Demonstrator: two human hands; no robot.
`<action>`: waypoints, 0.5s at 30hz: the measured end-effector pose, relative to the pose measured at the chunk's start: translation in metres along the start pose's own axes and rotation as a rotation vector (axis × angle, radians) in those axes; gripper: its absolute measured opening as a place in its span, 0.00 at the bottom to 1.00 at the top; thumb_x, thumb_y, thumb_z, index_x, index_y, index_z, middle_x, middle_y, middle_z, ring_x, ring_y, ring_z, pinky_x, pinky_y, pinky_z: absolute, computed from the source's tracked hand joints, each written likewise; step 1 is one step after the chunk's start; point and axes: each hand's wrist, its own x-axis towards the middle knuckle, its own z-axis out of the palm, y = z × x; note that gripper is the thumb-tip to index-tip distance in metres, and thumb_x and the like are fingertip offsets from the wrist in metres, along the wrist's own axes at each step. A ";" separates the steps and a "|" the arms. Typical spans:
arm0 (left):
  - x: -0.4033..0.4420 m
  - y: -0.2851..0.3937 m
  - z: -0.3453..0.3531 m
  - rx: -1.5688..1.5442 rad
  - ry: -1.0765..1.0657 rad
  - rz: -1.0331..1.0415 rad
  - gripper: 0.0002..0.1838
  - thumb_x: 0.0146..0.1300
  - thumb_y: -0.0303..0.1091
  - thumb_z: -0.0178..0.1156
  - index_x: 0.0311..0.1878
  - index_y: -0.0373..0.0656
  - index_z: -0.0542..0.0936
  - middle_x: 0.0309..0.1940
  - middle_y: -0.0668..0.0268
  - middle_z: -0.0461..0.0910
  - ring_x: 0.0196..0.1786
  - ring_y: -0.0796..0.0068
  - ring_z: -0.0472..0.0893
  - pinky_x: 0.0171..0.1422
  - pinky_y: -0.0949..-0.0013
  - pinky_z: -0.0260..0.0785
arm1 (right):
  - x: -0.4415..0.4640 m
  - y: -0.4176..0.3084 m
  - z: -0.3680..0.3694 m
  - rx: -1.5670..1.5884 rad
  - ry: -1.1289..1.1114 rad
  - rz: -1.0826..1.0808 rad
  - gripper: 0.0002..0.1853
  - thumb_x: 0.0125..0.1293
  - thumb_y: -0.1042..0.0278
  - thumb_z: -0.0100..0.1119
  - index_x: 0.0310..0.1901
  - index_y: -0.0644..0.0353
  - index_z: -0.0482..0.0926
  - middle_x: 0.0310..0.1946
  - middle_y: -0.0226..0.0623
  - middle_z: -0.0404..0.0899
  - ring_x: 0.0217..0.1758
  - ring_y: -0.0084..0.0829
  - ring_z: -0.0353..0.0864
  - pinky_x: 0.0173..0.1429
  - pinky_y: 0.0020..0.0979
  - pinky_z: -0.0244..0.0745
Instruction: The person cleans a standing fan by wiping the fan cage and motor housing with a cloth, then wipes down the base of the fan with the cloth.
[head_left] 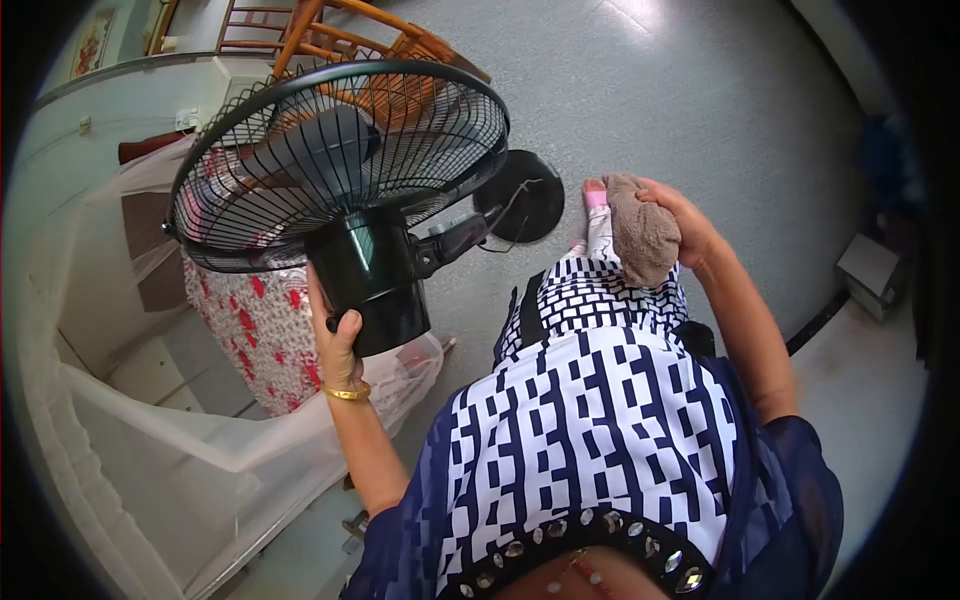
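Observation:
A black standing fan (365,240) fills the upper left, its wire cage tilted upward and its round base (525,197) on the floor. My left hand (338,335) is wrapped round the back of the fan's motor housing, thumb showing on the near side. On the right, my right hand (682,218) grips a bunched brown cloth (645,240). The cloth hangs in front of my patterned clothing, apart from the fan.
Wooden chair (300,35) stands behind the fan at the top. On the left are a bed with a red-and-white cover (245,340) and a sheer net (200,425). A grey box (870,270) sits at the right, by the wall.

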 end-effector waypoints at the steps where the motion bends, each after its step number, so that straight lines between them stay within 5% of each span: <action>1: -0.001 0.002 0.002 -0.013 0.011 -0.004 0.59 0.41 0.50 0.72 0.76 0.43 0.51 0.71 0.58 0.58 0.72 0.63 0.60 0.75 0.65 0.49 | -0.004 -0.001 0.002 -0.012 0.071 -0.002 0.30 0.62 0.61 0.53 0.65 0.64 0.65 0.52 0.49 0.76 0.50 0.35 0.82 0.50 0.33 0.82; 5: -0.004 0.001 0.004 -0.045 0.033 0.004 0.57 0.44 0.48 0.71 0.75 0.42 0.52 0.71 0.57 0.58 0.72 0.63 0.60 0.75 0.65 0.49 | -0.016 -0.008 0.019 -0.147 0.178 -0.055 0.30 0.63 0.62 0.52 0.66 0.64 0.64 0.51 0.48 0.77 0.51 0.35 0.82 0.52 0.32 0.81; 15: -0.024 0.004 -0.006 0.139 0.164 0.085 0.58 0.48 0.57 0.72 0.75 0.41 0.51 0.72 0.54 0.55 0.73 0.60 0.58 0.73 0.64 0.53 | 0.037 -0.067 0.037 -0.289 -0.046 -0.184 0.30 0.62 0.69 0.53 0.68 0.62 0.64 0.54 0.44 0.77 0.53 0.31 0.79 0.57 0.31 0.76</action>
